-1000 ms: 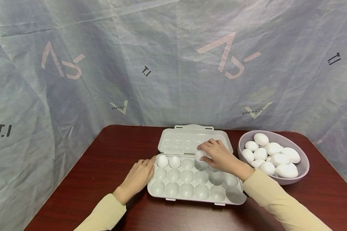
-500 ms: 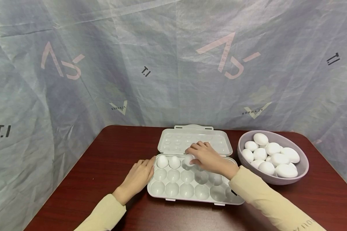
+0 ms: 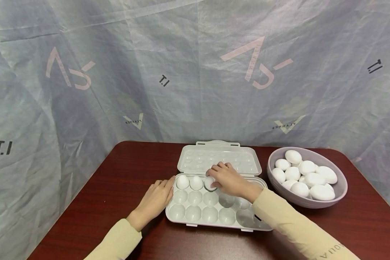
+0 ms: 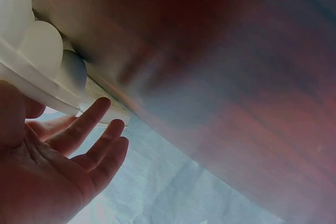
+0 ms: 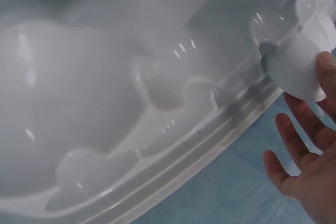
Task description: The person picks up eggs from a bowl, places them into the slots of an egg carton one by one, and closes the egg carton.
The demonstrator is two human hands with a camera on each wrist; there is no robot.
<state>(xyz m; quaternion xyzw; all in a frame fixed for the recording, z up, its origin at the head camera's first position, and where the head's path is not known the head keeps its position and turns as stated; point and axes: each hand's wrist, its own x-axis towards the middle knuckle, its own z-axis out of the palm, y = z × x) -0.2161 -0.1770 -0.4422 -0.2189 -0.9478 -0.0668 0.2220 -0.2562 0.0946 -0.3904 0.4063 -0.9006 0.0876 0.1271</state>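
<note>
An egg tray point(image 3: 202, 206) with a lid point(image 3: 219, 159) folded back lies on the table. Two white eggs point(image 3: 183, 182) stand in the first cups of its back row. In the third cup of that row sits another egg point(image 3: 209, 183), pinched between the thumb and fingers of my right hand point(image 3: 230, 179); the right wrist view shows this egg point(image 5: 297, 66) low in the cup, the other fingers spread. My left hand point(image 3: 154, 198) rests against the tray's left edge. Its fingers point(image 4: 86, 124) are loosely extended beside the rim in the left wrist view, holding nothing.
A lilac bowl point(image 3: 341, 187) heaped with several white eggs point(image 3: 314, 179) stands right of the tray, near my right forearm. The dark red table point(image 3: 117, 180) ends at a hanging grey cloth point(image 3: 195, 72) behind.
My right hand has carried the egg leftward along the back row and lowered it into the third cup. The left hand has stayed at the tray's edge.
</note>
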